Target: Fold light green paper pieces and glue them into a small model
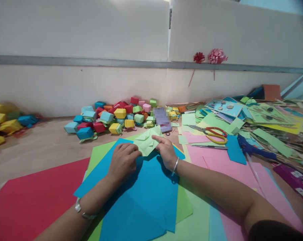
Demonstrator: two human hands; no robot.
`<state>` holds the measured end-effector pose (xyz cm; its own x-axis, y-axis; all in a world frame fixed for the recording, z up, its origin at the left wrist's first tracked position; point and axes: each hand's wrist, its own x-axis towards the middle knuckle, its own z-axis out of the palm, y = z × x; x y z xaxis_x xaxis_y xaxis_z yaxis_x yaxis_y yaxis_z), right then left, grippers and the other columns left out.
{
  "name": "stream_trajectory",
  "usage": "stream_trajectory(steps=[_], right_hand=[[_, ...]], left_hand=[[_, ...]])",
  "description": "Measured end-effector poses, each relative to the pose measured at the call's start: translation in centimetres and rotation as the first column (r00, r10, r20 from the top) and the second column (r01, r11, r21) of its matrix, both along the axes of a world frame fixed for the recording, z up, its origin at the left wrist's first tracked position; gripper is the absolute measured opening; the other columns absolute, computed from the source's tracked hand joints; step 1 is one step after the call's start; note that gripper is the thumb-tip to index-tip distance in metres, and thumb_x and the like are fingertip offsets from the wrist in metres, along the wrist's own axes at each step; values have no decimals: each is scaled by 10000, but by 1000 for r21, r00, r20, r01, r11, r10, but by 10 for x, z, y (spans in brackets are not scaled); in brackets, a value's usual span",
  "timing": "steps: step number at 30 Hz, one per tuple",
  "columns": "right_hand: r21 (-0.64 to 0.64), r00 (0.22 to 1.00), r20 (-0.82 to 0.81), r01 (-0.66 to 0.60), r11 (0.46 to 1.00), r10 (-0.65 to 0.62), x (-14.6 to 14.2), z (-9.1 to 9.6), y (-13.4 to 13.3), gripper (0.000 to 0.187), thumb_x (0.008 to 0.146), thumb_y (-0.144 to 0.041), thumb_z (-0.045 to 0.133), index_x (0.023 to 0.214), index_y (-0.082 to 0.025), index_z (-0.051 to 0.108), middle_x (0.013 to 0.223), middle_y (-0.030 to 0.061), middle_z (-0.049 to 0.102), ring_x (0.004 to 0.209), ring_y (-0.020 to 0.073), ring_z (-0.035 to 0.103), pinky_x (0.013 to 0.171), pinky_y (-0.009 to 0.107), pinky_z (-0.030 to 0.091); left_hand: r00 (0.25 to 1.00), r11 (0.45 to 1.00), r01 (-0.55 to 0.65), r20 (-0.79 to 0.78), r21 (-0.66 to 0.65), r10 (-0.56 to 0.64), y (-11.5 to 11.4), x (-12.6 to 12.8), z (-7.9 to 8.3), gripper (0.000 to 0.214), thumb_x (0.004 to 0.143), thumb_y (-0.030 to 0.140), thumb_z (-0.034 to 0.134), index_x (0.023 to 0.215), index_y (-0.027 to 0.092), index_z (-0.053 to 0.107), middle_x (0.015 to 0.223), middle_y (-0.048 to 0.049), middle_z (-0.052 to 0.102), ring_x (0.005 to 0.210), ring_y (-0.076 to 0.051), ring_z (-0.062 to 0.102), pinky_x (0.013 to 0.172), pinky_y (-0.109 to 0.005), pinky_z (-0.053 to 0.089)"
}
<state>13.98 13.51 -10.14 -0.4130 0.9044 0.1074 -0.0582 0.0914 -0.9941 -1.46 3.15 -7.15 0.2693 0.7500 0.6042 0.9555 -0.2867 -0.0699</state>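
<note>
A pale green piece of folded paper is held between my two hands, its creases and layered flaps showing. My left hand grips its lower left corner with curled fingers. On the right edge, my right hand pinches the paper, thumb on top and the other fingers partly hidden beneath. Both hands are just above a large blue sheet of paper, which lies over green sheets.
Folded paper blocks in several colours are piled against the wall. To the right lie scissors, a pen, a blue glue gun, pink sheets and paper scraps. A red sheet covers the left front.
</note>
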Motion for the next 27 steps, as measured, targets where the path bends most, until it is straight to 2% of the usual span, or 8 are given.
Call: stream_trajectory(steps=[4,7,9,12,15,19,24,27], right_hand=[[-95,998,48,51,994,-47,-2,7,-9,575,606,-48,477,1092,-196,746,1105,66,725,865,204,676,762,334,578],[-66,996,90,8,998,-2,-3,17,-17,598,634,-28,466,1152,-188,717,1159,77,711,872,192,687,816,335,567],[-1,986,162,-49,999,49,-2,24,-20,600,678,-30,464,1221,-178,674,1090,77,724,799,178,682,807,337,557],[248,934,353,-148,957,53,5,37,-15,574,753,-66,519,1312,-168,597,1061,90,708,821,198,647,811,349,520],[523,826,554,-253,814,-100,18,47,-6,491,809,-160,622,1298,-167,585,1026,110,661,874,234,575,767,343,453],[778,722,577,-343,527,-381,33,45,-3,73,851,-212,634,886,-187,693,949,97,595,829,220,470,676,316,312],[917,830,390,-308,255,-398,39,29,-19,236,936,-161,529,735,-189,650,824,44,597,776,182,397,691,337,237],[936,888,345,-303,176,-305,40,23,-26,227,935,-136,527,758,-187,660,787,25,605,769,167,398,705,342,232]], left_hand=[[1000,1000,5,24,-13,-4,-4,8,7,152,817,216,551,842,176,696,872,-115,729,841,-296,652,749,-425,404],[996,996,-69,-45,62,72,-8,15,12,172,858,321,600,920,188,690,880,-114,748,832,-301,661,794,-439,391],[992,990,-88,-83,110,98,-9,16,13,120,889,226,563,841,215,672,810,-69,756,772,-260,667,809,-421,382],[991,990,-80,-97,120,92,-7,13,11,226,888,107,508,740,222,633,743,-34,751,721,-222,668,793,-389,374],[992,994,-77,-94,83,85,-3,8,10,253,889,85,479,750,222,639,752,-44,750,680,-206,651,763,-367,378],[976,996,-12,-215,85,30,0,5,16,280,882,55,449,717,210,614,673,-31,708,596,-185,596,726,-346,386],[964,997,62,-260,48,-47,-16,11,30,338,902,10,386,699,198,580,610,-3,637,548,-165,542,728,-334,418],[976,997,71,-207,11,-67,-29,15,28,327,928,27,385,718,187,578,682,-23,654,632,-177,586,711,-325,444]])
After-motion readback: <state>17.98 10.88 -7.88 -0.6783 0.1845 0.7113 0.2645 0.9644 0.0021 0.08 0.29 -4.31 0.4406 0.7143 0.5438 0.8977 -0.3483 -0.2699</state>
